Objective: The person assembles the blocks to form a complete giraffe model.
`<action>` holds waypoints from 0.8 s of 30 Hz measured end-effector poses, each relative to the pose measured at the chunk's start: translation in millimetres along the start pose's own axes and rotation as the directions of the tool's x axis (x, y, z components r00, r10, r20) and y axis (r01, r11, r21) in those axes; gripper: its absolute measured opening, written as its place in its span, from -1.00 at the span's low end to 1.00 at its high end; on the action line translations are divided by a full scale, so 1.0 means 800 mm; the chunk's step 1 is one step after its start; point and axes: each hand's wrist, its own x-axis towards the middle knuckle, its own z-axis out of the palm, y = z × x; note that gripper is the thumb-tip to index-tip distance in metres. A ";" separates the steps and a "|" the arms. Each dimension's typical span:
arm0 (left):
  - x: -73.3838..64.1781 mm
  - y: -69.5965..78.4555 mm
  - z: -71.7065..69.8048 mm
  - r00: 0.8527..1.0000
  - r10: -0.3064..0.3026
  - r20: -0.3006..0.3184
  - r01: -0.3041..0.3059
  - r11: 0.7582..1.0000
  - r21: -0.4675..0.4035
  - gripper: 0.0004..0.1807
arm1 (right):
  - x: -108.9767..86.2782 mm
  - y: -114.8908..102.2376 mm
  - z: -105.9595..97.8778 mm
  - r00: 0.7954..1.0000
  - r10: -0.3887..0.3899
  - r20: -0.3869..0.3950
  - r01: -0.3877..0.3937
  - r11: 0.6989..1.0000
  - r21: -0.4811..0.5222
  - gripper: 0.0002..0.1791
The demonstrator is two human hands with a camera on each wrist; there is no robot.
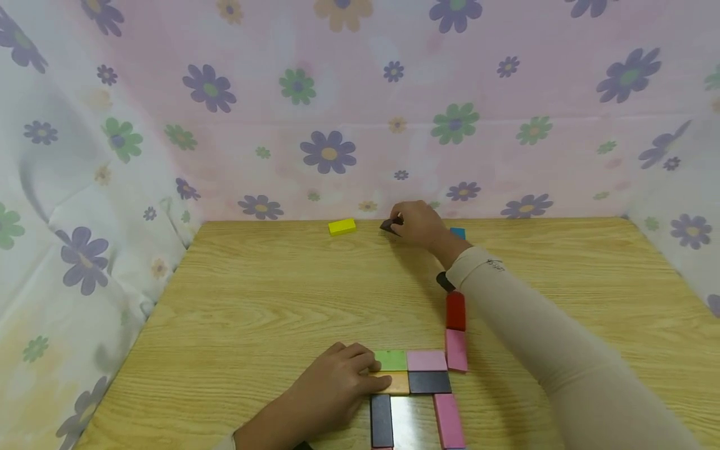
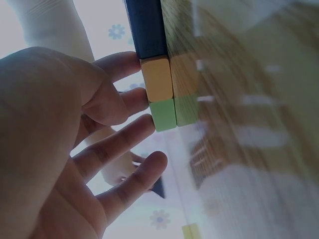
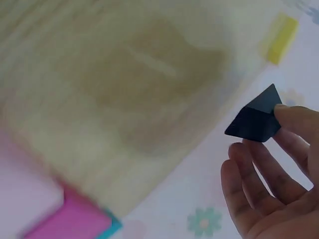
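Note:
My right hand (image 1: 422,224) is held near the back edge of the table. Between its thumb and fingers it pinches a black triangular block (image 3: 254,117). Low in the head view, my left hand (image 1: 337,387) rests beside a layout of coloured blocks. Its fingertips touch the sides of a green block (image 2: 163,114) and an orange block (image 2: 157,79), and the fingers are spread and fairly straight. To the right of those two lie a light pink block (image 1: 427,360) and a dark grey block (image 1: 429,382).
A yellow block (image 1: 342,227) and a partly hidden blue block (image 1: 457,233) lie at the back edge, before a flowered cloth. A red block (image 1: 456,311) and a pink block (image 1: 457,350) form a line under the right forearm. Two upright rows run toward me.

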 end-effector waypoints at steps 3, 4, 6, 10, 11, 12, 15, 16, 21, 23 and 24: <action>-0.001 0.000 0.000 1.000 0.002 -0.005 -0.002 1.000 0.014 -0.80 | -0.006 0.006 -0.018 0.999 0.029 -0.013 -0.028 0.998 0.062 -0.73; -0.001 0.000 0.000 1.000 0.002 -0.009 -0.002 1.000 0.016 -0.80 | -0.009 0.010 -0.024 0.999 0.037 -0.017 -0.035 0.996 0.077 -0.74; -0.001 0.000 0.001 1.000 0.004 -0.015 -0.004 1.000 0.022 -0.80 | -0.015 0.019 -0.036 0.999 0.047 -0.021 -0.044 0.993 0.112 -0.74; -0.001 0.000 0.001 1.000 0.007 -0.022 -0.006 1.000 0.020 -0.80 | -0.029 0.044 -0.049 0.998 0.046 -0.037 -0.040 0.991 0.131 -0.73; -0.001 0.000 0.001 1.000 0.008 -0.023 -0.007 1.000 0.021 -0.80 | -0.032 0.051 -0.051 0.998 0.045 -0.037 -0.039 0.989 0.141 -0.73; -0.001 0.000 0.001 1.000 0.008 -0.026 -0.008 1.000 0.019 -0.79 | -0.036 0.059 -0.053 0.998 0.043 -0.039 -0.036 0.988 0.147 -0.73; -0.002 0.000 0.002 0.999 0.012 -0.033 -0.011 1.000 0.010 -0.78 | -0.046 0.083 -0.056 0.998 0.054 -0.027 -0.049 0.984 0.171 -0.73; -0.002 0.000 0.002 0.999 0.012 -0.036 -0.012 1.000 0.008 -0.77 | -0.050 0.090 -0.058 0.998 0.058 -0.021 -0.053 0.983 0.178 -0.72; -0.001 0.000 0.002 0.999 0.012 -0.042 -0.012 1.000 0.000 -0.77 | -0.072 0.120 -0.070 0.995 0.098 0.007 -0.097 0.972 0.215 -0.66; 0.000 0.001 0.002 0.999 0.014 -0.044 -0.014 1.000 0.001 -0.77 | -0.082 0.131 -0.075 0.993 0.114 0.014 -0.115 0.967 0.226 -0.64; 0.000 0.002 0.002 0.999 0.016 -0.044 -0.016 1.000 0.000 -0.77 | -0.086 0.136 -0.077 0.993 0.120 0.015 -0.120 0.967 0.223 -0.63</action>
